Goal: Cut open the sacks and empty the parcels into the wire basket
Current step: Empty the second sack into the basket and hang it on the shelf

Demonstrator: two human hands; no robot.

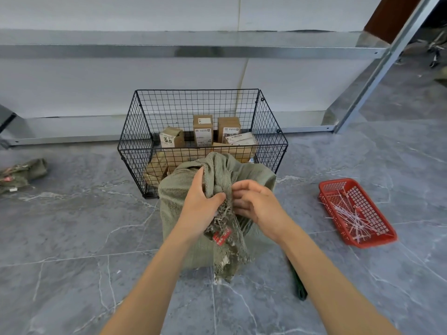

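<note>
Green woven sack (174,201), coarse weave w/ frayed mouth, stands upright on grey veined stone-look floor tiles (72,226). L hand (200,204) grasps the bunched neck, fingers & thumb wrapped round the gathered fabric. R hand (254,201), just beside the L, has its fingers curled in & pinches the same neck from the opposite side. A red tag (221,235) hangs from the twisted neck just below both hands, among loose pale fibres. Directly beyond the hands, touching the sack's far side: rectangular black wire basket (135,151), open-topped grid mesh, holding brown cardboard parcels (203,129), box-shaped w/ white printed labels; some stand upright, others lie flat. Well to the R of the R hand: shallow red plastic tray (337,182), lattice walls, w/ a tangle of thin white cable ties (350,218). Under the R forearm, a dark green bar-shaped object (300,286) lies on the tiles; type unclear. Far L of the L hand: a crumpled, flattened green sack (24,172).
</note>
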